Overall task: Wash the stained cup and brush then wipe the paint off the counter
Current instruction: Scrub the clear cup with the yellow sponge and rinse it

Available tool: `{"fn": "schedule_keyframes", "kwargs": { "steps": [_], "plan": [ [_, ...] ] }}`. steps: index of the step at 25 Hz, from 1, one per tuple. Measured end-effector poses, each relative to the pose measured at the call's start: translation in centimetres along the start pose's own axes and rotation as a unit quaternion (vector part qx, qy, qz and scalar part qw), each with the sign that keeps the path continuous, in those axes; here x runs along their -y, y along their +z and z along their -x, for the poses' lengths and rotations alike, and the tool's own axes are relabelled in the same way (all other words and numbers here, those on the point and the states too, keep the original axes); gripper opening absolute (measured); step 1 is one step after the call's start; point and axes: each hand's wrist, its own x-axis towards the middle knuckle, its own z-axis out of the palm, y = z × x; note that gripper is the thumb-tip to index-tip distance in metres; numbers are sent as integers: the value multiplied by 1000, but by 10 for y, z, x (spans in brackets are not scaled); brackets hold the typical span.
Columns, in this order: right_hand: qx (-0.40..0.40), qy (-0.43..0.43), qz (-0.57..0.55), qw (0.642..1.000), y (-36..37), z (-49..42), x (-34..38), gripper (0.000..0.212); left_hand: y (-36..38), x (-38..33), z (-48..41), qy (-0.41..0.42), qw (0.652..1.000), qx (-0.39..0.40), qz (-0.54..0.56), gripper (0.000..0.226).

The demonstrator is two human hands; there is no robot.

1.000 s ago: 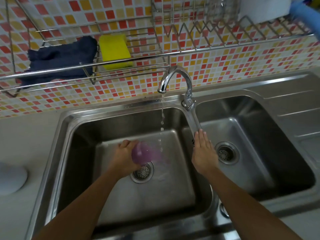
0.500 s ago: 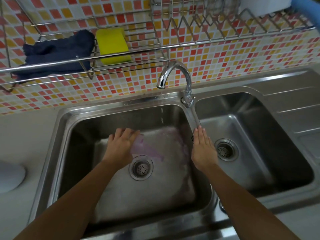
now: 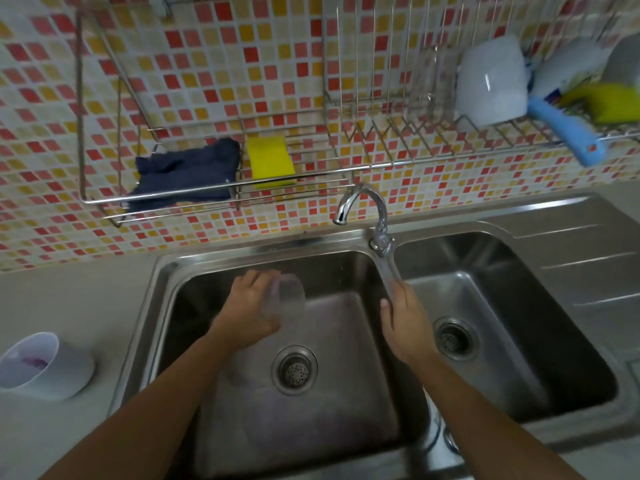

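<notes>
- The left hand [image 3: 249, 306] is curled around a clear cup [image 3: 285, 299], holding it tipped on its side over the back half of the left basin [image 3: 346, 393] (the cup is blurred, so its exact tilt is hard to read).
- The cup is clear of the basin's back and left walls and sits above and behind the left drain [image 3: 294, 370].
- The right hand [image 3: 405, 327] lies over the divider between the basins, fingers closed around the long faucet handle [image 3: 388, 268]; the thumb stands apart on the left-basin side.
- The faucet spout [image 3: 360, 202] arches over the back rim of the left basin, just right of the cup.
- The right basin [image 3: 519, 341] is free, with only its drain [image 3: 452, 339] showing.
- On the counter [image 3: 69, 306] left of the sink stands a white cup [image 3: 45, 367] with a purple stain inside, near the left picture edge and well apart from the sink rim.
- The wire rack [image 3: 207, 199] above the sink holds a dark blue cloth [image 3: 187, 174] beside a yellow sponge [image 3: 272, 161]; both are near its front rail.
- Farther right on the rack are a white mug [image 3: 491, 84] and a blue-handled brush [image 3: 568, 133], the handle jutting past the rail.
</notes>
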Motion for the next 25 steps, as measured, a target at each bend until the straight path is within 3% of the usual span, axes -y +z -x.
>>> {"fn": "schedule_keyframes", "kwargs": {
  "steps": [3, 7, 9, 11, 14, 17, 20, 23, 25],
  "plan": [
    [-159, -79, -118, 977, -41, -21, 63, 43, -22, 4, 8, -120, 969, -2, 216, 88],
    [-261, -219, -166, 925, -103, -67, 157, 25, -39, 2, 25, -93, 956, -2, 279, 85],
    [-250, -253, -115, 927, -124, -93, 196, 24, -50, 3, 32, -66, 956, -3, 287, 82],
    [-181, -240, -42, 953, -130, -121, 229, 33, -66, 4, 37, -44, 953, -9, 299, 80],
    [5, -140, 22, 990, -117, -156, 259, 66, -88, 7, 44, -20, 957, -42, 286, 85],
    [135, -49, 84, 986, -101, -171, 271, 86, -106, 15, 53, -8, 952, -53, 301, 85],
    [80, -85, 83, 990, -98, -173, 273, 68, -112, 23, 62, -20, 950, -36, 309, 82],
    [-74, -226, -4, 971, -110, -148, 275, 56, -110, 24, 65, -31, 949, -35, 311, 83],
    [-116, -310, -46, 942, -121, -111, 270, 57, -106, 24, 64, -40, 949, -32, 312, 87]
  ]
}}
